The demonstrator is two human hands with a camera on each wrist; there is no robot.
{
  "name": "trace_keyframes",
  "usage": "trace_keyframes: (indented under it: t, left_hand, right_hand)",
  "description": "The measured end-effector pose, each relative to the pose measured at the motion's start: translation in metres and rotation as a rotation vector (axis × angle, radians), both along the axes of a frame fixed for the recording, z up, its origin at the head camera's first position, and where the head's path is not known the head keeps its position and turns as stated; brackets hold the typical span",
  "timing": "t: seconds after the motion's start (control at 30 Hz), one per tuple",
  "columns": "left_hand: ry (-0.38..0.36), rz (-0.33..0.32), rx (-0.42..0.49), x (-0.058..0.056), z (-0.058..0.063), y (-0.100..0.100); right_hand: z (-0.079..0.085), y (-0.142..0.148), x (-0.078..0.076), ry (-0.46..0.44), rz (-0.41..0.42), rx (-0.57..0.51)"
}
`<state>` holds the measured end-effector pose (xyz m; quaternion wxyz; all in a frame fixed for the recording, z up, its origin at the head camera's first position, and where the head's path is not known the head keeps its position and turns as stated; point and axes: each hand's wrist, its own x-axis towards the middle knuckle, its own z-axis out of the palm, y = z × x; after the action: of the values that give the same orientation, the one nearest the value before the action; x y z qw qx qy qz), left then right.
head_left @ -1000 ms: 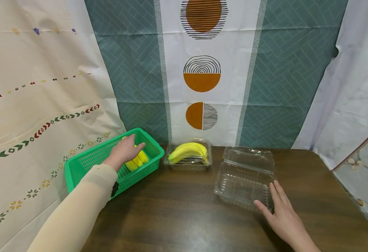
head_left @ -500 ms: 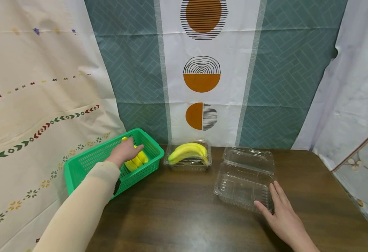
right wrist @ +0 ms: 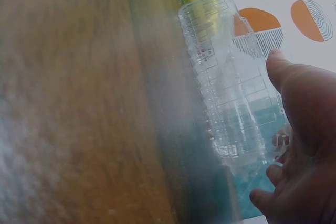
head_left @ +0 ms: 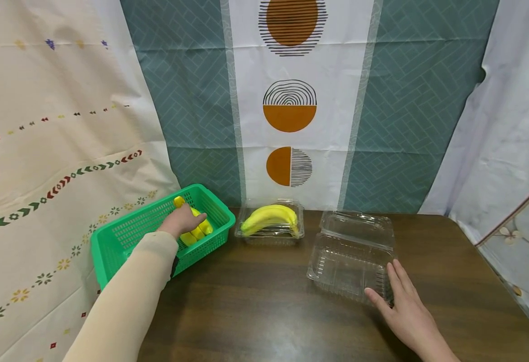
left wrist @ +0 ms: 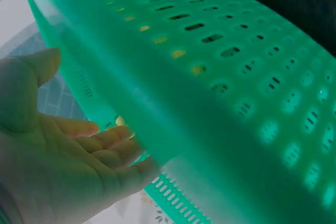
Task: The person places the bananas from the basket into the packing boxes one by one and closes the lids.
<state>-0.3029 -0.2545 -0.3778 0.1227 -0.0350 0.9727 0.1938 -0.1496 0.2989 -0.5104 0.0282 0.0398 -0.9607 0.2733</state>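
Note:
My left hand (head_left: pixel 180 221) is over the bananas (head_left: pixel 195 233) in the green plastic basket (head_left: pixel 210 195), at the left in the head view. In the left wrist view its fingers reach past the basket's rim, thumb apart from them. The fingertips are partly hidden there, so contact with a banana cannot be made out. My right hand (head_left: pixel 409 310) lies at the right side of a clear plastic clamshell box (head_left: pixel 343 264), which stands with its lid folded back. Its fingers are extended along the box's edge, with the thumb at the near corner.
A second clear clamshell box (head_left: pixel 271 240) with bananas (head_left: pixel 269 219) in it stands at the back of the brown wooden table (head_left: pixel 255 306). Patterned cloths hang behind the table and on both sides. The basket sits against the left cloth.
My left hand has moved slightly nearer and lower over the basket, and more of a banana's far end shows beyond it. My right hand and both boxes stay in place.

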Motion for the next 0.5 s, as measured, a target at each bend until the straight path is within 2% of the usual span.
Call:
trace_keyframes:
  t: [0.23, 0.5]
  left_hand:
    - [-0.036, 0.051, 0.039, -0.005, -0.007, 0.0]
    - [-0.069, 0.073, 0.023, -0.007, -0.014, 0.003]
  right_hand:
    - [0.0, 0.001, -0.002, -0.01, -0.003, 0.008]
    - [0.0, 0.0, -0.001, -0.009, -0.005, 0.009]
